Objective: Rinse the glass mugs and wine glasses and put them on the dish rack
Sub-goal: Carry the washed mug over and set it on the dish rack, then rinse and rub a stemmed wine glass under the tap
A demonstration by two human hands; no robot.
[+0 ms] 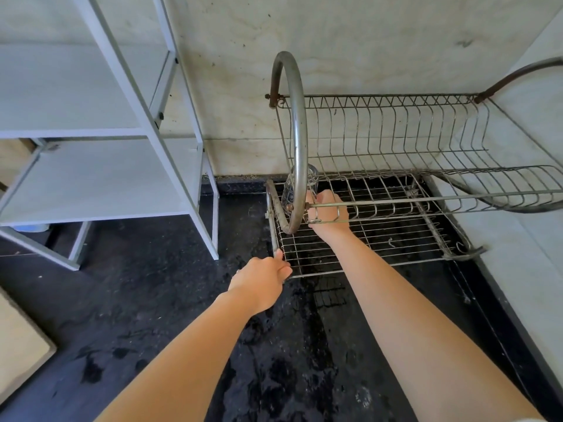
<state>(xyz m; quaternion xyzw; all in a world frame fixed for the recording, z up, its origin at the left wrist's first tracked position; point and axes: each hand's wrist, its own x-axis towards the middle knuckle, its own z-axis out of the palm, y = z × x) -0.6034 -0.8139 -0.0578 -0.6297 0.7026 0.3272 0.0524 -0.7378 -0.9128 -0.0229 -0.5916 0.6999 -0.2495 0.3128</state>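
Observation:
A two-tier wire dish rack (380, 239) stands on the wet black counter against the wall. My right hand (327, 211) reaches under the upper tier and grips a clear patterned glass mug (300, 185) at the far left corner of the lower grid, partly hidden behind the rack's curved side bar. My left hand (262, 280) grips the front left corner of the rack's lower frame. No wine glasses are in view.
A white metal shelf unit (100, 166) stands to the left on the counter. The rack's curved steel side bars (300, 141) rise in front of the mug. A pale wall runs behind and a light surface along the right. The black counter (170, 315) is wet.

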